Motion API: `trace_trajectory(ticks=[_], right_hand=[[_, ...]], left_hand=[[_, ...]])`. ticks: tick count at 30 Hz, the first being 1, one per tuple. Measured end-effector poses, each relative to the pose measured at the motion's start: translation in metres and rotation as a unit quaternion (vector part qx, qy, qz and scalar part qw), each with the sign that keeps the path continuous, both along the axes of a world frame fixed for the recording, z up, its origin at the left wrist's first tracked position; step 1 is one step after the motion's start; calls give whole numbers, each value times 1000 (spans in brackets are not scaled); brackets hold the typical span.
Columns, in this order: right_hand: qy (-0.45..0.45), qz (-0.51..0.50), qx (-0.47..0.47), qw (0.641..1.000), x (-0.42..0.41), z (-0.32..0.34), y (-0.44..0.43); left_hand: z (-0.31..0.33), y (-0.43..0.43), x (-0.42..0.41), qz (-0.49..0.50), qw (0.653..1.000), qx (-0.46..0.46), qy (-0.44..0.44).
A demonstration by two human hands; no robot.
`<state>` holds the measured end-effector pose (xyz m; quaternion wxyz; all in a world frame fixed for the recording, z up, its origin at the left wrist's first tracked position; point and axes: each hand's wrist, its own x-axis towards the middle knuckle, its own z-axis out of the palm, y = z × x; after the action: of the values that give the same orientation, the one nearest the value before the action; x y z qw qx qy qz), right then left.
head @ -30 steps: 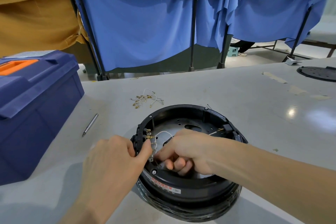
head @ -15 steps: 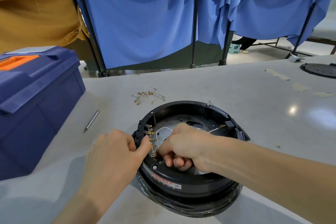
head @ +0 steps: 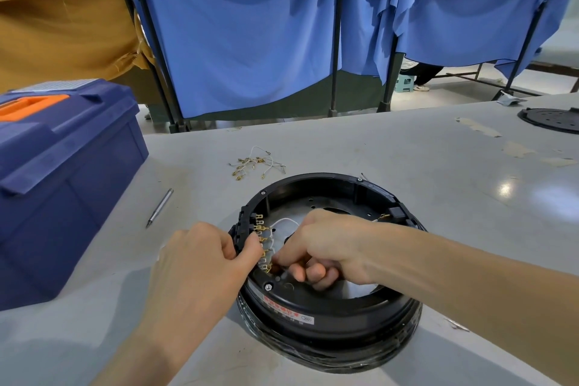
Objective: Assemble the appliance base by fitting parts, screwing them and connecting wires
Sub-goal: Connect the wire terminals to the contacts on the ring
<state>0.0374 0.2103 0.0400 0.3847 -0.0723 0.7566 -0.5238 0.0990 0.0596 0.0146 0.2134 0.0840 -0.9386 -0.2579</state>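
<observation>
Black round base point(head: 344, 307) sits on the grey table point(head: 407, 160), open side up, directly in front of the person. Left hand point(head: 200, 263) grips the base's left rim, thumb hooked over the edge beside the row of brass terminals point(head: 261, 240), fingers wrapped outside. Right hand point(head: 326, 247) reaches in from the right, fingers curled tight and fingertips pinched at the lower end of that row. What they pinch is hidden, most likely the end of the white wire point(head: 283, 222) that loops out from under the knuckles. Judged step: pushing a wire connector onto a terminal tab. To do it well, keep the left grip firm so the base cannot turn or slide under the push. Line the connector up square with the tab, then press straight along it. A skewed push could bend the thin tab or touch its neighbour. Hold the metal end itself, not the wire, and watch the loop does not snag. Spare wires point(head: 257, 164) lie beyond the base. A metal rod point(head: 159, 207) and a blue toolbox point(head: 62, 182) are to the left.
</observation>
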Motion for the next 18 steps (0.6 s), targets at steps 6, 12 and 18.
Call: trace_trajectory(ticks=[6, 12, 18], right_hand=[[3, 12, 3, 1000, 0, -1, -1], [-3, -43, -16, 999, 4, -5, -2], [-8, -86, -14, 996, 9, -6, -5]], left_hand=[[0, 1, 1, 8, 1000, -5, 0], [1, 1, 0, 2, 1000, -12, -4], [0, 0, 0, 1, 1000, -4, 2]])
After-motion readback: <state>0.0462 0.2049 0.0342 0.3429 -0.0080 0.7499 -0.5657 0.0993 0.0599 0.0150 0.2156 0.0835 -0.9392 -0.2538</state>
